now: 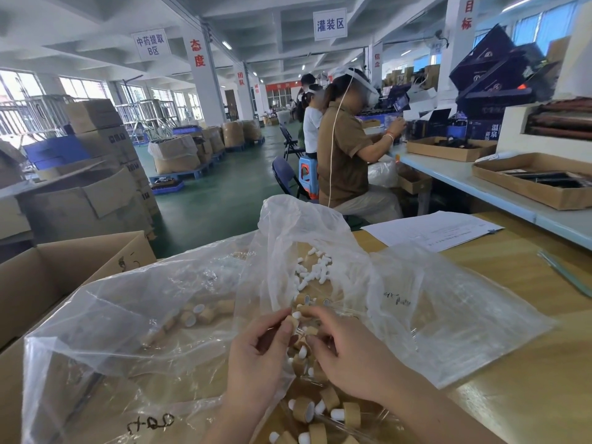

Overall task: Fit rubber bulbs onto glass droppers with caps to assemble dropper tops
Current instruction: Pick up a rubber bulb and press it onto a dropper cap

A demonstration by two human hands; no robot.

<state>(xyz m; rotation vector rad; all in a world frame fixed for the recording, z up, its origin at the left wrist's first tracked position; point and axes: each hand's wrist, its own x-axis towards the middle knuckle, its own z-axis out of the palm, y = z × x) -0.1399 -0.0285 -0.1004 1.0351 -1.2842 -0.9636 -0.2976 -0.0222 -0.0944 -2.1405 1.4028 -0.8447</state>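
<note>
Both grips suit me: left hand (256, 357) pinches the light, stiff cap (291, 322), right hand (346, 357) pinches its soft bulb (296, 314), which I'd press gently.

we are on a factory packing floor: hanging signs (330, 24) with chinese characters mark off work zones under a beamed concrete ceiling (256, 14), white pillars (200, 75) carry red slogans, and the green floor (230, 193) is lined with pallets (195, 174) stacked with cardboard cartons (174, 155). further along, workers (344, 155) sit on stools (308, 174) at a long pale counter (448, 171) beside piled dark gift boxes (487, 72). on our own wooden counter (512, 274), clear plastic bags (144, 299) hold loose white rubber bulbs (315, 272) and tan caps (205, 314) in bulk.
</note>
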